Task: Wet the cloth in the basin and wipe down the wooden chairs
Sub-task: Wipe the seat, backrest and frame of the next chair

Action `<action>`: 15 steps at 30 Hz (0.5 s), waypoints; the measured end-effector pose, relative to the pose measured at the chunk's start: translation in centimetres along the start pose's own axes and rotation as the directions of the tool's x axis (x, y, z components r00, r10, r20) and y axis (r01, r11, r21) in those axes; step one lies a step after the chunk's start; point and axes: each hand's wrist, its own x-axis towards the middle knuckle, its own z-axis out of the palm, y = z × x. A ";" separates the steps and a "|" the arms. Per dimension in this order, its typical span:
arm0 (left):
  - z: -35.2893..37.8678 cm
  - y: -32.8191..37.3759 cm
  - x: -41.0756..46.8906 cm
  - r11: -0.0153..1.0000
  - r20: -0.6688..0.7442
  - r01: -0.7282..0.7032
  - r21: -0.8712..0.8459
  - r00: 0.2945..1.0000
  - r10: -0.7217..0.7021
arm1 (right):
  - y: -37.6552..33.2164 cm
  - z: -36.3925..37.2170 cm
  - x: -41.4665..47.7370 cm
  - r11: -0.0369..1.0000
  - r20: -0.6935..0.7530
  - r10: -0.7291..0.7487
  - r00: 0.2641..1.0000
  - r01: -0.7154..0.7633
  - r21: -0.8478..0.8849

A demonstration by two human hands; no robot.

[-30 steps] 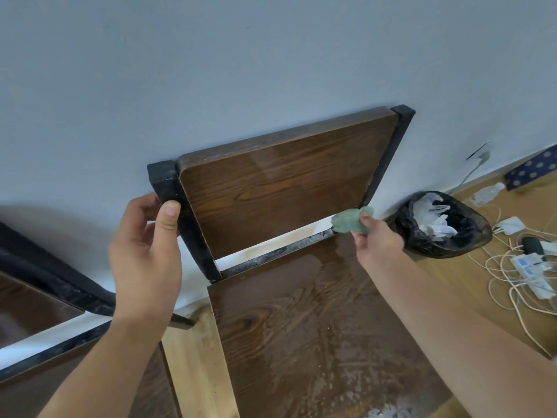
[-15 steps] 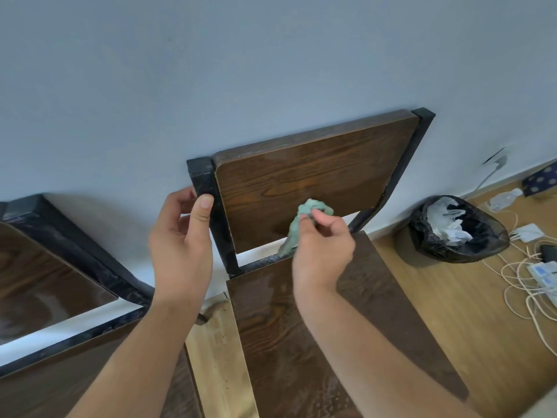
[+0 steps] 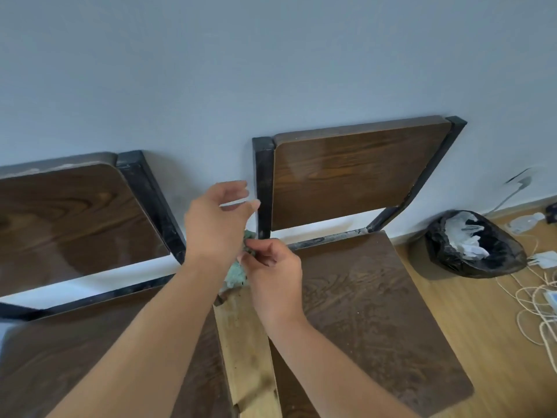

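Two dark wooden chairs with black metal frames stand against the grey wall. The right chair [image 3: 361,182] has a wet-looking seat; the left chair [image 3: 75,218] is partly cut off. A small green cloth [image 3: 236,274] is bunched at the lower left post of the right chair's back, and my right hand [image 3: 272,273] is shut on it. My left hand [image 3: 217,221] hovers just above it, beside the post, fingers apart and holding nothing. Most of the cloth is hidden by both hands. No basin is in view.
A black-bagged waste bin [image 3: 473,245] with white rubbish stands on the wooden floor right of the chair. White cables and chargers [image 3: 539,285] lie further right. A narrow strip of floor [image 3: 247,351] separates the two seats.
My right hand carried the cloth leftward along the bottom of the backrest to its left post. My left hand let go of that post and opened. The view swung left, showing the second chair.
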 end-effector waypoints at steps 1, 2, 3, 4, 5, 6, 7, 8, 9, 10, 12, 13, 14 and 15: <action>-0.6 -0.3 -0.9 0.999 -0.059 0.030 0.031 0.998 -0.028 | 0.0 -0.1 -0.9 1.000 0.014 0.017 1.000 -0.017 -0.016; -1.3 -0.6 -2.1 0.997 -0.113 0.062 0.047 0.992 -0.056 | 0.0 -0.2 -1.8 0.999 0.027 0.025 0.999 -0.025 -0.021; -2.1 -1.0 -3.2 0.994 -0.151 0.094 0.048 0.985 -0.085 | -0.1 -0.3 -2.7 0.999 0.044 0.026 0.999 -0.025 -0.027; -3.1 -1.4 -4.4 0.991 -0.181 0.125 0.042 0.977 -0.115 | -0.3 -0.3 -3.7 0.999 0.073 0.027 0.997 -0.024 -0.043; -4.2 -1.9 -5.5 0.988 -0.208 0.152 0.036 0.968 -0.141 | -0.6 -0.2 -4.8 0.997 0.106 0.035 0.994 -0.027 -0.072; -5.4 -2.4 -6.5 0.985 -0.240 0.171 0.022 0.957 -0.160 | -0.8 0.1 -6.0 0.993 0.140 0.041 0.989 -0.025 -0.111; -6.7 -2.9 -7.6 0.983 -0.272 0.184 0.005 0.946 -0.176 | -1.0 0.5 -7.2 0.988 0.175 0.042 0.984 -0.015 -0.154; -8.2 -3.3 -8.8 0.980 -0.297 0.197 -0.007 0.936 -0.190 | -1.1 0.9 -8.5 0.981 0.212 0.039 0.977 0.003 -0.194; -9.7 -3.7 -10.1 0.977 -0.312 0.213 -0.012 0.927 -0.206 | -1.2 1.5 -9.8 0.973 0.252 0.035 0.967 0.024 -0.228; -11.4 -4.1 -11.6 0.974 -0.326 0.227 -0.015 0.919 -0.220 | -1.2 2.2 -11.4 0.966 0.297 0.035 0.954 0.044 -0.254; -15.0 -5.2 -14.5 0.967 -0.374 0.253 -0.011 0.896 -0.239 | -0.7 4.1 -14.5 0.945 0.397 0.049 0.916 0.086 -0.315; -17.0 -5.9 -16.0 0.958 -0.412 0.285 -0.006 0.873 -0.263 | -0.2 5.1 -16.3 0.932 0.435 0.054 0.899 0.111 -0.346; -19.1 -6.8 -17.6 0.947 -0.446 0.321 -0.021 0.844 -0.297 | 0.4 6.1 -18.2 0.921 0.462 0.057 0.885 0.131 -0.366; -21.3 -8.1 -19.1 0.935 -0.462 0.349 -0.061 0.821 -0.336 | 1.2 7.1 -20.2 0.917 0.482 0.063 0.874 0.140 -0.374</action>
